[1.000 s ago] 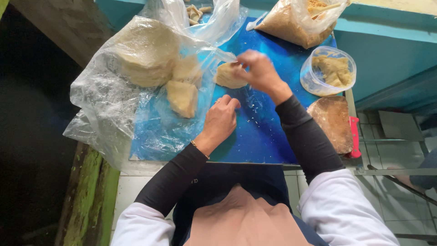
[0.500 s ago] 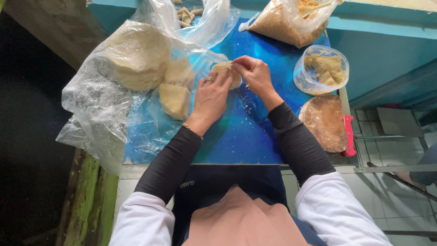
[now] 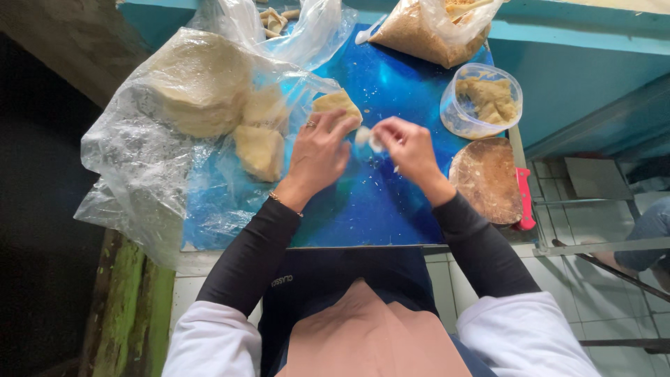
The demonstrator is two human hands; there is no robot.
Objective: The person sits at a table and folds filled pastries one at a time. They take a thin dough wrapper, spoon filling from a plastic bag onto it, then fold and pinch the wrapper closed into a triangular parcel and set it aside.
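Over the blue bench (image 3: 377,209), the left hand (image 3: 317,153) and right hand (image 3: 408,146) pinch a small pale dough piece (image 3: 366,137) between their fingertips. Just beyond it lies a folded wrapper (image 3: 336,105); farther left, a clear bag of stacked wrappers (image 3: 199,84).

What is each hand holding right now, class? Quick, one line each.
Left hand: fingers pinching a small pale piece of dough.
Right hand: fingers closed on the same piece.
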